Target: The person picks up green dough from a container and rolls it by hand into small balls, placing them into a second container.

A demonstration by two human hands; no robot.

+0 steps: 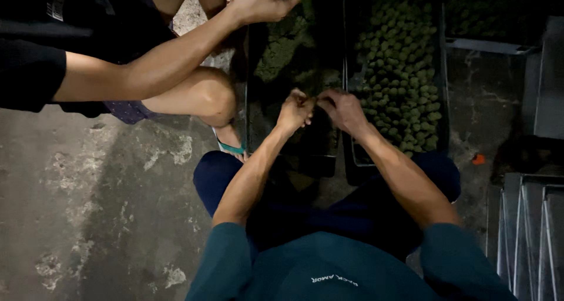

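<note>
My left hand point(295, 109) and my right hand point(343, 109) meet fingertip to fingertip over a dark tray point(292, 157) on the floor. Both hands have their fingers curled, pinching something small and dark between them; I cannot tell what it is. To the right of my hands stands a second dark tray point(443, 101) filled with several small green balls point(399, 66). The left tray holds a patch of green mossy material point(282, 45) at its far end.
Another person squats at the upper left, a bare knee point(205, 95) beside the left tray and a hand point(264, 1) reaching over its far end. Stacked grey metal trays point(529, 230) stand at the lower right. The concrete floor point(106, 189) is stained.
</note>
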